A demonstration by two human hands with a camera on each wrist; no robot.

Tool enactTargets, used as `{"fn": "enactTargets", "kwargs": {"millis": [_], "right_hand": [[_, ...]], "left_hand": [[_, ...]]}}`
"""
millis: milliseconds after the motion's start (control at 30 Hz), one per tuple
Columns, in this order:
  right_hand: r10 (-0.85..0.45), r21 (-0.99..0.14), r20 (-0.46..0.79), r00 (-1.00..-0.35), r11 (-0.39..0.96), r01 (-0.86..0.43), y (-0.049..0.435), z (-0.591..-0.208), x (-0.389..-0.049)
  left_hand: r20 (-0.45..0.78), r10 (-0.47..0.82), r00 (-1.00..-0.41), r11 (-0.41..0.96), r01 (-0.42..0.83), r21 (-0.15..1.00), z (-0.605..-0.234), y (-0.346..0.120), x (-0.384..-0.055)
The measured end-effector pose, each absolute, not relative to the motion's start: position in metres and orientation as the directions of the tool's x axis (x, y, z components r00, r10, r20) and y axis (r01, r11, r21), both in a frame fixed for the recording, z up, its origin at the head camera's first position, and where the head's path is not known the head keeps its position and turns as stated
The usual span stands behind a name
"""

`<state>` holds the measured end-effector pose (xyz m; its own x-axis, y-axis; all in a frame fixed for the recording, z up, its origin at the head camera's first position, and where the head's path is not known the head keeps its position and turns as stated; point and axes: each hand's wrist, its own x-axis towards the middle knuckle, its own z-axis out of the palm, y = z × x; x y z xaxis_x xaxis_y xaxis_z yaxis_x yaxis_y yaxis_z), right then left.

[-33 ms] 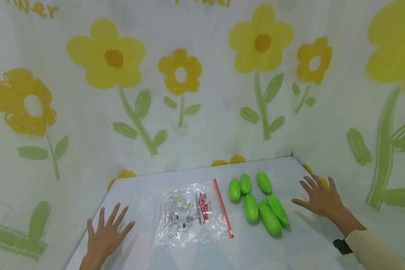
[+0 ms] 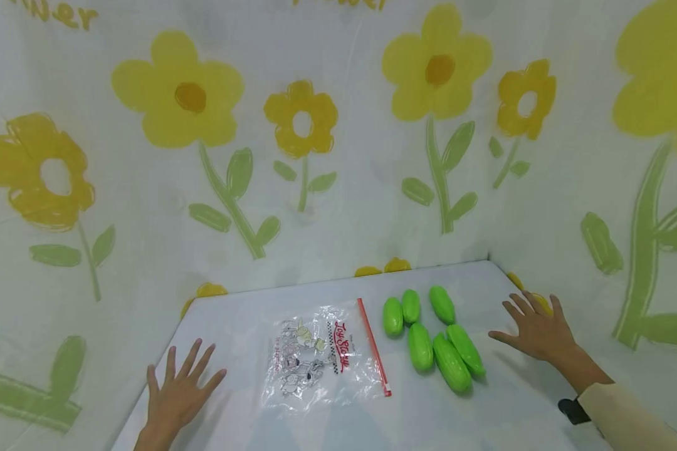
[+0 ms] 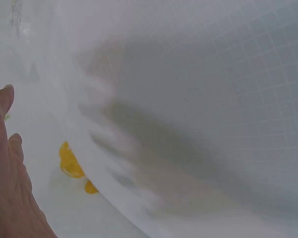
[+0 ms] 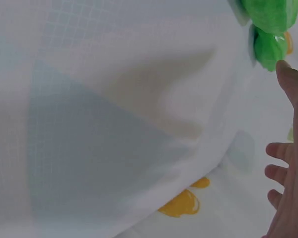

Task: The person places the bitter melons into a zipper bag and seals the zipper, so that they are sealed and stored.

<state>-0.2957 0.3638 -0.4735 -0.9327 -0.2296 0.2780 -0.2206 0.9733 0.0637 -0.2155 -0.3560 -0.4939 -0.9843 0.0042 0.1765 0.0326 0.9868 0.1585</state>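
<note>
A clear plastic zip bag (image 2: 304, 382) with a red slider strip (image 2: 375, 347) and printed cartoon figures lies flat on the white table (image 2: 237, 338). To its right lie several bright green, ridged, oblong pieces that look like toy cucumbers or melons (image 2: 452, 363). My left hand (image 2: 176, 401) is held over the table's left side, fingers spread, apart from the bag. Over the right side my right hand (image 2: 541, 329) has its fingers spread, apart from the green pieces. Part of each hand shows in its own wrist view; neither holds anything.
A white cloth backdrop (image 2: 344, 238) with painted yellow flowers rises behind the table and at both sides. The table's back edge (image 2: 316, 285) meets it. A dark band (image 2: 572, 411) and a light sleeve (image 2: 626, 416) are on the right arm.
</note>
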Motion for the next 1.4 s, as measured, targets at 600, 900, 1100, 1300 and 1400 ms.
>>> {"fn": "enactTargets", "kwargs": {"millis": [600,900,1100,1300,1400], "right_hand": [[-0.252,-0.025,0.403,-0.88,0.958,-0.286,0.341,-0.471,-0.29],[-0.206,-0.186,0.392,-0.897,0.937,-0.297,0.315,-0.468,-0.281],[-0.187,-0.244,0.398,-0.898,0.922,-0.3,0.3,-0.465,-0.283],[-0.196,-0.286,0.397,-0.896,0.901,-0.325,0.275,-0.466,-0.288],[-0.201,-0.299,0.407,-0.891,0.892,-0.338,0.264,-0.469,-0.288]], "left_hand": [[0.284,-0.009,-0.959,0.975,0.055,0.216,-0.492,-0.343,-0.221],[0.38,-0.076,-0.922,0.939,0.062,0.337,-0.483,-0.334,-0.222],[0.354,-0.077,-0.932,0.914,0.075,0.399,-0.488,-0.312,-0.228],[0.359,-0.069,-0.931,0.889,0.106,0.446,-0.488,-0.292,-0.234],[0.368,-0.067,-0.928,0.879,0.12,0.461,-0.488,-0.283,-0.236]]}}
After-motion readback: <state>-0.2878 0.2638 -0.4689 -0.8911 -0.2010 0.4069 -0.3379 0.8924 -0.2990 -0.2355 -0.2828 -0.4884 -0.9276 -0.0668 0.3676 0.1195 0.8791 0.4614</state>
